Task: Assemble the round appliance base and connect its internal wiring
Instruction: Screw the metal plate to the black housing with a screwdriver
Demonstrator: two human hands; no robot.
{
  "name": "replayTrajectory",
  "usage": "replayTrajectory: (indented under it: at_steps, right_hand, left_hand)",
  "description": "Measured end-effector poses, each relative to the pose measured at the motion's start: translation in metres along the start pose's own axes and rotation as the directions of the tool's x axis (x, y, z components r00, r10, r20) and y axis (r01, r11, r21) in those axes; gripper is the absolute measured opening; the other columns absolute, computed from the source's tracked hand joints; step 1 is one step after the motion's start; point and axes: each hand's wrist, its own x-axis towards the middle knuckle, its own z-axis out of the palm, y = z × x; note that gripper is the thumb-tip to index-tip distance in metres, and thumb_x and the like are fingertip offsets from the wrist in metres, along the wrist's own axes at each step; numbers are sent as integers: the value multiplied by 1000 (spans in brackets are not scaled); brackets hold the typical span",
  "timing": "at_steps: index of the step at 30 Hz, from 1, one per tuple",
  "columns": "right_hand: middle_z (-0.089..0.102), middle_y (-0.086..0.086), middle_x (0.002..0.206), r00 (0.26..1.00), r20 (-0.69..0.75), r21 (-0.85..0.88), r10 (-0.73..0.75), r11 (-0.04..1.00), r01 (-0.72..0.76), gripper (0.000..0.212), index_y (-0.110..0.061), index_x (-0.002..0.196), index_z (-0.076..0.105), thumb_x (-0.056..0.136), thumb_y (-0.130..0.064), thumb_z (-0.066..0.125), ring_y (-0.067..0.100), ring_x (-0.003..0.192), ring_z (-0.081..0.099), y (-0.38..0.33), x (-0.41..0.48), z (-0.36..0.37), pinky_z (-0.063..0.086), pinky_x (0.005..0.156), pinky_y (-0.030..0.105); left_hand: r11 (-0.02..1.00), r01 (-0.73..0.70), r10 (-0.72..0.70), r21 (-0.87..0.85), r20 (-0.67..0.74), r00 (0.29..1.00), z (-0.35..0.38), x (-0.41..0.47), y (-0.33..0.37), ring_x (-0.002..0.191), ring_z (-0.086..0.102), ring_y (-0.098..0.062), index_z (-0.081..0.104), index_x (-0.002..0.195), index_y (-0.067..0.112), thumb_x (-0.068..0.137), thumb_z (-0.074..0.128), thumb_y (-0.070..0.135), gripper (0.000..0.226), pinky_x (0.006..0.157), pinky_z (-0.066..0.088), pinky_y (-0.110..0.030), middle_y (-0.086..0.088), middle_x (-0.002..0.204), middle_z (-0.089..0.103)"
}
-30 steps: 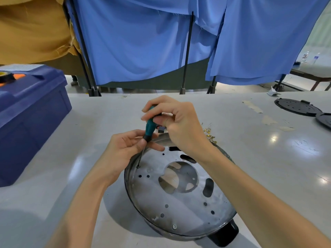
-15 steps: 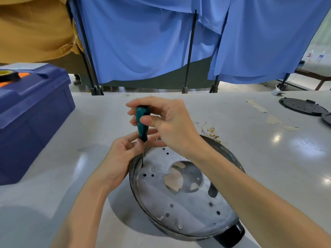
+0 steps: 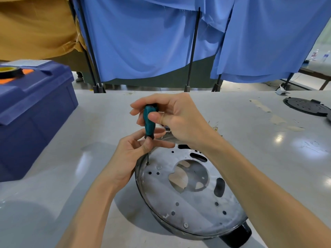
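screwdriver (image 3: 149, 120) straightened, R hand (image 3: 179, 120) gripping, tip on base (image 3: 197, 212)

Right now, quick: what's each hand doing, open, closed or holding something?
Left hand: pinches the screwdriver at the bottom of its teal handle.
Right hand: grips the screwdriver's handle near its top.

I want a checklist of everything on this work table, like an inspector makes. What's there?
Surface: grey table, shiny, with tape scraps.
Job's things: round metal base on the table; screwdriver nearly upright, tip at a hole near its left rim.
Clutter: blue toolbox at left, tape roll on top; black round lids far right; small brassy bits, too small to tell.
Hands: right hand grips the screwdriver handle; left hand pinches its lower end.
Cables: nothing seen.
Surroundings: blue curtains on black poles.
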Motion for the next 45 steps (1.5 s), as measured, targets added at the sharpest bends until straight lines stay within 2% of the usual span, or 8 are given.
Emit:
replayTrajectory:
  at_steps: [7, 16, 20, 26, 31, 34, 36, 45]
  right_hand:
    - [71, 7, 102, 1000, -29, 51, -8, 999, 10, 34, -4, 111, 67, 91, 14, 48, 21, 89, 69, 2, 0, 0, 54, 77, 23]
    - [71, 9, 100, 998, -49, 66, -25, 997, 28, 31, -4, 106, 68, 90, 14, 48, 22, 88, 70, 1, -3, -1, 56, 80, 26]
    - [69, 13, 101, 992, -107, 58, -72, 995, 79, 27, 0, 109, 65, 91, 13, 49, 24, 87, 69, 0, -2, -3, 58, 83, 34]
    - [65, 23, 97, 962, -263, 111, -75, 988, 108, 22, 5, 105, 63, 91, 14, 50, 35, 83, 66, 3, -3, -11, 58, 83, 40]
    - [64, 24, 98, 961, -275, 104, -40, 992, 71, 21, 4, 103, 62, 91, 15, 49, 35, 84, 67, 10, -6, -5, 59, 82, 39]
    - [64, 23, 97, 963, -267, 91, -29, 994, 55, 21, 5, 104, 63, 91, 14, 49, 34, 84, 67, 11, -6, -3, 59, 84, 43]
    - [64, 23, 97, 963, -268, 91, -24, 995, 50, 21, 6, 104, 63, 90, 15, 50, 34, 84, 67, 12, -6, -2, 59, 83, 43]
    - [65, 22, 97, 970, -241, 56, -16, 998, 30, 20, 4, 102, 64, 90, 14, 51, 28, 84, 69, 13, -7, 0, 59, 80, 32]
  left_hand:
    - [999, -30, 30, 39, -3, 1000, 5, 0, 3, 116, 64, -19, 65, 115, 18, 91, 47, 43, 40, 99, 42, -37, -14, 101, 75]
    - [998, -57, 57, 39, 4, 998, 7, -1, 5, 112, 65, -19, 70, 110, 30, 89, 51, 44, 32, 98, 44, -33, -13, 93, 76]
    - [994, -30, 30, 106, 4, 1000, 0, -2, 10, 117, 63, -15, 71, 109, 36, 79, 74, 38, 30, 102, 42, -38, -4, 104, 75]
    - [806, 104, -113, 583, -20, 993, -22, 3, 23, 111, 51, 16, 78, 80, 31, 58, 89, 29, 25, 92, 29, -20, 32, 114, 64]
    - [565, 165, -165, 809, -85, 983, -22, 7, 31, 125, 42, -3, 76, 72, 37, 57, 91, 28, 23, 107, 24, -41, 43, 115, 47]
    - [364, 137, -160, 921, -83, 984, -13, 8, 34, 121, 32, 3, 71, 71, 41, 61, 87, 29, 23, 83, 11, -28, 38, 113, 43]
    - [279, 115, -178, 953, -66, 982, -12, 8, 35, 131, 25, 2, 69, 74, 43, 60, 87, 35, 24, 83, 9, -29, 31, 122, 42]
    - [300, 119, -202, 946, -58, 978, -12, 6, 36, 135, 31, -4, 64, 73, 44, 60, 88, 35, 29, 86, 11, -30, 27, 125, 48]
